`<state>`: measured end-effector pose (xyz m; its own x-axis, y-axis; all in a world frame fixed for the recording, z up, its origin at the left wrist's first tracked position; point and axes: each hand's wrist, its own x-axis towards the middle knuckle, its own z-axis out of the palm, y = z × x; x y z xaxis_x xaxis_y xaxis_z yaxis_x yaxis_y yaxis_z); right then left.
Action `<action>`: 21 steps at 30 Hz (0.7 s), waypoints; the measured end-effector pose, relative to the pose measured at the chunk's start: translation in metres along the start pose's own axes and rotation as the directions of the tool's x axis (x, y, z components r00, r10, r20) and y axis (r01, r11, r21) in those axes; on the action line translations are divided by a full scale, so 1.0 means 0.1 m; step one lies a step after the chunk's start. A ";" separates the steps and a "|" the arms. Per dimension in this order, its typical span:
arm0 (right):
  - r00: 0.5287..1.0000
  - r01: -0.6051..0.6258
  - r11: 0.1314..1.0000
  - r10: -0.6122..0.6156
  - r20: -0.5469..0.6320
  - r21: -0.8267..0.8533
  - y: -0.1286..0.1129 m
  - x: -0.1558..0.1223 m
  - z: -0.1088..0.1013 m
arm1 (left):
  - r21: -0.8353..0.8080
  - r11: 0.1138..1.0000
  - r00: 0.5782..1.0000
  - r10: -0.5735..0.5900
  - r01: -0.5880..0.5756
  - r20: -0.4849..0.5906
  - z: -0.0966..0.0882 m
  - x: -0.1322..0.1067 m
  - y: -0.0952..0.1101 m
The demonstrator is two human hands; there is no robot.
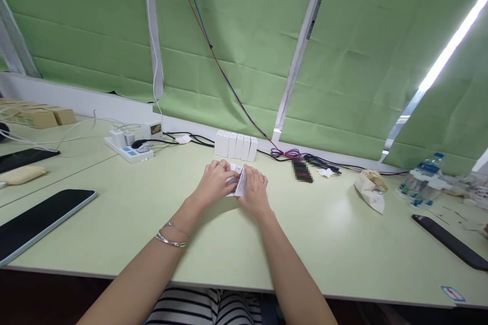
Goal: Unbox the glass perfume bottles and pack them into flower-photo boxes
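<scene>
Between my two hands is a small white box (pixel 241 189) with fine print on one side, held just above the table. My left hand (pixel 215 181) grips it from the left, its fingers curled at the upper part of the box. From the right, my right hand (pixel 256 189) closes round the other side. The fingers cover much of the box, so I cannot tell whether its flap is up. Just beyond my hands, a row of several white boxes (pixel 235 146) stands upright and close together.
On the left are a tablet (pixel 41 218), a power strip (pixel 129 150) with plugs and several cardboard boxes (pixel 41 116). Cables (pixel 194 138) run along the back. To the right lie a paper bag (pixel 370 190), a water bottle (pixel 430 165) and a dark phone (pixel 450 240).
</scene>
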<state>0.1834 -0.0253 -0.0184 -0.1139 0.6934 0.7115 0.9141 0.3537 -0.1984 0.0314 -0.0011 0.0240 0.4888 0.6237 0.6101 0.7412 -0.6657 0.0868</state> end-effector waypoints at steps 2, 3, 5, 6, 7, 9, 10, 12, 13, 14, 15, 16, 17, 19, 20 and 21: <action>1.000 0.001 1.000 -0.001 -0.002 0.007 0.00 0.00 0.01 | 0.017 1.000 1.000 -0.005 0.005 -0.015 0.02 0.00 -0.01; 1.000 -0.003 1.000 0.003 -0.003 0.008 0.01 0.00 0.01 | 0.024 1.000 1.000 -0.007 0.008 -0.024 0.03 0.00 -0.01; 1.000 -0.011 1.000 0.011 0.000 0.008 0.01 0.00 0.01 | 0.039 0.999 0.999 -0.005 0.007 -0.040 0.05 0.01 -0.01; 1.000 -0.011 1.000 0.011 0.003 0.006 0.01 0.00 0.01 | 0.046 0.999 0.999 -0.004 0.007 -0.047 0.06 0.01 -0.01; 1.000 -0.009 1.000 0.009 0.006 0.004 0.01 0.00 0.01 | 0.051 0.999 0.999 -0.003 0.005 -0.053 0.07 0.01 0.00; 1.000 0.002 1.000 -0.002 0.011 -0.003 0.00 0.01 0.00 | 0.051 0.999 0.998 0.004 -0.001 -0.063 0.08 0.01 0.01; 1.000 0.003 1.000 -0.003 0.010 -0.008 0.00 0.01 0.00 | 0.045 0.999 0.998 0.007 -0.004 -0.066 0.07 0.01 0.01; 1.000 -0.008 1.000 0.008 0.008 -0.016 0.01 0.02 -0.01 | 0.025 1.000 0.997 0.008 -0.006 -0.071 0.04 0.01 0.00; 1.000 -0.019 1.000 0.019 0.007 -0.017 0.02 0.02 -0.02 | 0.014 1.000 0.997 0.002 -0.001 -0.077 0.02 0.01 -0.02; 0.999 -0.035 0.999 0.035 0.004 -0.016 0.03 0.02 -0.03 | 0.004 1.000 0.996 -0.010 0.011 -0.086 -0.02 0.01 -0.04; 0.999 -0.054 0.998 0.054 0.000 -0.012 0.04 0.02 -0.03 | -0.003 1.000 0.994 -0.031 0.031 -0.102 -0.06 0.02 -0.08; 0.997 -0.076 0.997 0.076 -0.006 -0.007 0.05 0.02 -0.04 | -0.003 0.998 0.990 -0.067 0.067 -0.124 -0.10 0.02 -0.13; 0.995 -0.100 0.995 0.100 -0.011 -0.001 0.06 0.02 -0.05 | 0.002 0.993 0.982 -0.119 0.121 -0.147 -0.15 0.02 -0.18; 0.989 -0.144 0.990 0.144 -0.021 0.010 0.07 0.02 -0.05 | 0.032 0.962 0.953 -0.263 0.270 -0.152 -0.23 0.01 -0.32; 0.987 -0.158 0.987 0.158 -0.022 0.011 0.07 0.02 -0.06 | 0.061 0.937 0.936 -0.337 0.345 -0.104 -0.25 0.00 -0.39; 0.986 -0.165 0.986 0.166 -0.021 0.011 0.07 0.02 -0.06 | 0.097 0.911 0.916 -0.401 0.401 -0.024 -0.27 -0.02 -0.46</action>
<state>0.1916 -0.0250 -0.0144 0.0473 0.7291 0.6828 0.9161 0.2409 -0.3207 -0.0157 0.0170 0.0397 0.1391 0.8281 0.5431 0.9159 -0.3161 0.2474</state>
